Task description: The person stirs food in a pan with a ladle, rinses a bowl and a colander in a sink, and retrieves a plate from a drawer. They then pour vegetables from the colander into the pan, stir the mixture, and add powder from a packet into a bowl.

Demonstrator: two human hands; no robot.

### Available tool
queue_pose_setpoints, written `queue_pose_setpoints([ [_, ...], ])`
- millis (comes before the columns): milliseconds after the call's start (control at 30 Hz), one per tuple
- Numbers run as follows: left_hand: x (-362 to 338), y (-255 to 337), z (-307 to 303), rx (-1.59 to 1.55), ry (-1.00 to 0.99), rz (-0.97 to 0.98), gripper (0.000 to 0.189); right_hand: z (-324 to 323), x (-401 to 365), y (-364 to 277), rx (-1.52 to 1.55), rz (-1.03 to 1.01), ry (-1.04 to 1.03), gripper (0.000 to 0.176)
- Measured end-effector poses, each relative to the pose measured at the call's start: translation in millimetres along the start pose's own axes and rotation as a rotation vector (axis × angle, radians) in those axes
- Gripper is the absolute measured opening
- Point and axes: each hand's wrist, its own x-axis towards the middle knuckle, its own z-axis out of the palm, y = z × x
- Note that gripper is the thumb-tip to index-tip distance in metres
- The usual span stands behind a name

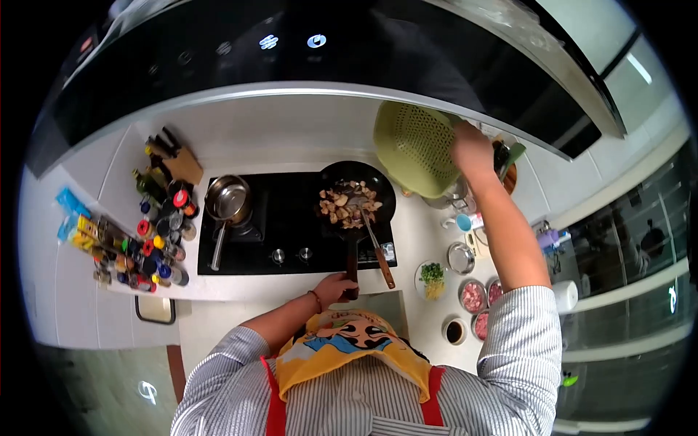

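Observation:
My left hand [333, 288] is closed around the lower end of the long wooden handle of a black wok [387, 195]. The wok sits on the right side of the black cooktop, with browned chunks of food [343, 205] in it. A spatula [382, 266] leans in the wok, its wooden handle sticking out over the front edge. Up to the right, my right hand [474, 151] grips the rim of a light green colander [416, 149], which is tilted on its side beside the wok. My right fingers are partly hidden, and the colander's holes face me.
A steel saucepan [230, 201] stands on the left of the cooktop [291, 218]. Further left are several bottles and jars [156, 251] and a knife block [185, 167]. At right are a plate of chopped greens [432, 273], bowls of raw meat [472, 296] and dark liquid [454, 332]. A range hood [327, 65] hangs overhead.

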Motion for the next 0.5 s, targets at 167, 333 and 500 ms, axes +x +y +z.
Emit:
queue_pose_setpoints([
  [167,10.9,-4.2,-10.4,-0.027,-0.114,-0.067,0.028,-59.0,-117.1,59.5,0.177,0.636,-0.12,0.024],
  [333,66.5,-56.6,-57.2,0.56,-0.21,0.517,0.024,-161.0,-343.9,71.6,0.604,1.389,-0.098,0.017],
  [500,25.2,-6.3,-14.0,-0.055,-0.095,-0.109,0.033,-261.5,-608.3,-10.8,0.706,1.935,0.197,0.015],
])
